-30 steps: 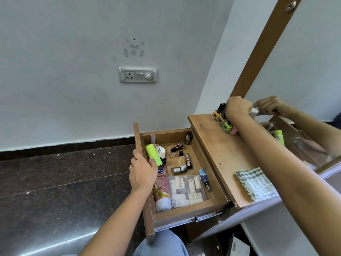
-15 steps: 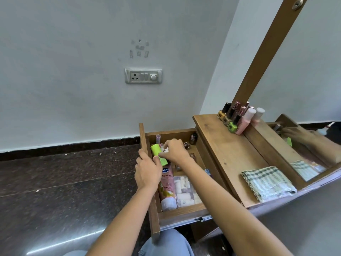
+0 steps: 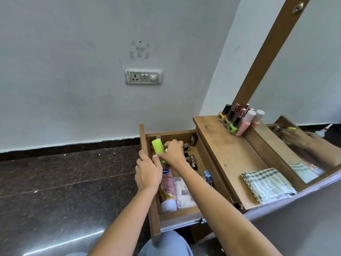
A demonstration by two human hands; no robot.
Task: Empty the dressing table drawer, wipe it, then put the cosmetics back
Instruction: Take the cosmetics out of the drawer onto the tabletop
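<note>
Status: emptying under way. My right hand has left the nail polish bottles standing on the dressing table and is back in the drawer, fingers curled down beside the green tube. Whether they hold anything, I cannot tell. My left hand grips the drawer's front panel. The pink tube and other items remain inside, so wiping must wait.

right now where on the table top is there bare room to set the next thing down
The widest bare wood on the table top lies between the nail polish bottles by the mirror frame and the folded checked cloth. The drawer is crowded with cosmetics, and the right hand is in among them.
</note>
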